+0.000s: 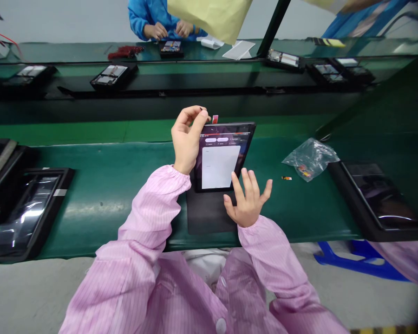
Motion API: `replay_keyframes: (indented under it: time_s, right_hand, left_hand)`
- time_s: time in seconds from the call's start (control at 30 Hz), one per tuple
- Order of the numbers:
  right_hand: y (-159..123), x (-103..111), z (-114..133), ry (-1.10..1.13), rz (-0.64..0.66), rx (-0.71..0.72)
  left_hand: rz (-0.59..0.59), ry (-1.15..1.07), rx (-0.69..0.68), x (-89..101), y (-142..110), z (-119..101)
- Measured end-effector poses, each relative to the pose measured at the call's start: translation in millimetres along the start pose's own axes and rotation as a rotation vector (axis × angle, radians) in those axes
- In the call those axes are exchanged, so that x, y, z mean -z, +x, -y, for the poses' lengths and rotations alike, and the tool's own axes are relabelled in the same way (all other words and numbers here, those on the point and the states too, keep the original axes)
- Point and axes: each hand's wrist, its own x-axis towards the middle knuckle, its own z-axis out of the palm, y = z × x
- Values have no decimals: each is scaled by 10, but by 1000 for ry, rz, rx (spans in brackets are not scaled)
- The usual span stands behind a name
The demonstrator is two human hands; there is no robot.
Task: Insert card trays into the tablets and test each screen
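Note:
A tablet (221,160) with a lit screen stands tilted on a dark grey flat cover (209,215) in front of me. At its top left corner is my left hand (190,134), thumb and fingers pinched together. A small dark tip shows at those fingers, too small to name. Just beside them, a small red and white tab (215,119) rises above the tablet's top edge. My right hand (246,199) is spread in front of the screen's lower right corner, holding nothing. Whether a fingertip touches the glass, I cannot tell.
To the right lie a clear plastic bag (311,157) with small coloured pieces and a small orange and black piece (286,178). Framed panels flank me, a left one (24,213) and a right one (379,197). Beyond, a co-worker's hands (169,30) work over an opened device (172,48).

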Motion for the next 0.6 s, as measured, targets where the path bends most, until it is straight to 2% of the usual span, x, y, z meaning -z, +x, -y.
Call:
replay_keyframes:
  time_s: [0.1, 0.33, 0.5, 0.6]
  right_hand:
    - [11, -19, -57, 12, -12, 83]
    - [75, -54, -495, 33, 112, 560]
    - [162, -83, -662, 189, 232, 719]
    - [275, -138, -690, 211, 172, 826]
  left_hand:
    - [1, -8, 1, -7, -3, -12]
    - [5, -14, 20, -10, -6, -31]
    - [11, -29, -6, -3, -7, -10]
    - [24, -42, -27, 7, -2, 6]
